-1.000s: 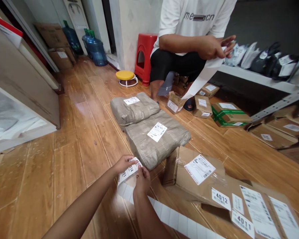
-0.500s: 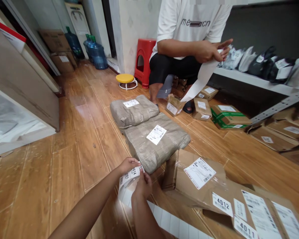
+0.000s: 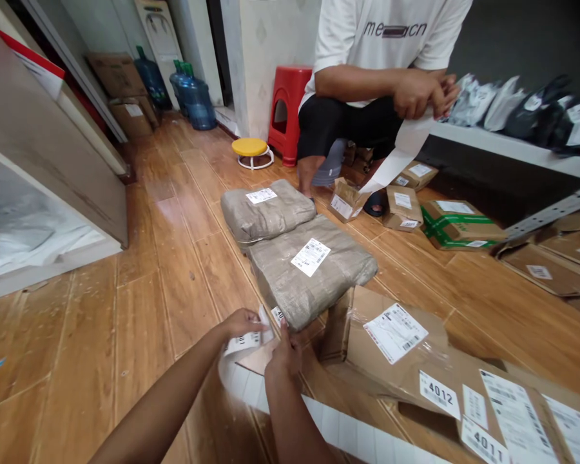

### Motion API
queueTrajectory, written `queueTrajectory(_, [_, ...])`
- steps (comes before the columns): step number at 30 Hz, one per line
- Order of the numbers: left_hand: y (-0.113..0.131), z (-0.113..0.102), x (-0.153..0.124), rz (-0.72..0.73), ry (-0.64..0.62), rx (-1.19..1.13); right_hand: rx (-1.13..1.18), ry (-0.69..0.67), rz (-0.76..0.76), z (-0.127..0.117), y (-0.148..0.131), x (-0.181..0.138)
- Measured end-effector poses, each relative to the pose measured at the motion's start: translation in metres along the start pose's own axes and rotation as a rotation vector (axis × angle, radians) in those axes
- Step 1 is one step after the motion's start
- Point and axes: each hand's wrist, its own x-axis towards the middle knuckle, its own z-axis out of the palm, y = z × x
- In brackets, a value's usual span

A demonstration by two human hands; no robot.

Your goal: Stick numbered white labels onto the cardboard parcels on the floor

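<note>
glossy wooden plank floor [image 3: 164,270], parcels spread out. left hand [image 3: 239,322] pinches a white numbered sticker strip [image 3: 244,340], fingers closed on its top edge; right hand [image 3: 285,353] nips a small peeled label [image 3: 279,316], held low beside the grey woven-sack parcel [image 3: 309,270], its near side within reach.

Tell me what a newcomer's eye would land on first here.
Low in the middle, the left hand holds a strip of white numbered stickers and the right hand pinches one small white sticker. Just beyond lie two grey woven-sack parcels on the wooden plank floor. Behind them, a seated person in a white T-shirt holds a long white paper strip.
</note>
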Motion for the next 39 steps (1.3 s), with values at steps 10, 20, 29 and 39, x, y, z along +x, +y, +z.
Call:
queueTrajectory(10, [0.010, 0.026, -0.072, 0.068, 0.306, -0.296, 0.142, -0.749, -0.003, -0.032, -0.049, -0.049])
queueTrajectory(20, [0.090, 0.078, -0.103, 0.267, 0.108, -0.141, -0.025, -0.563, -0.215, -0.092, -0.103, -0.023])
queueTrajectory(29, [0.138, 0.096, -0.113, 0.370, 0.279, 0.096, 0.138, -0.841, -0.096, -0.108, -0.168, 0.003])
queueTrajectory(39, [0.288, 0.133, -0.169, 0.432, 0.019, 0.169, -0.094, -0.839, -0.415, -0.183, -0.312, 0.011])
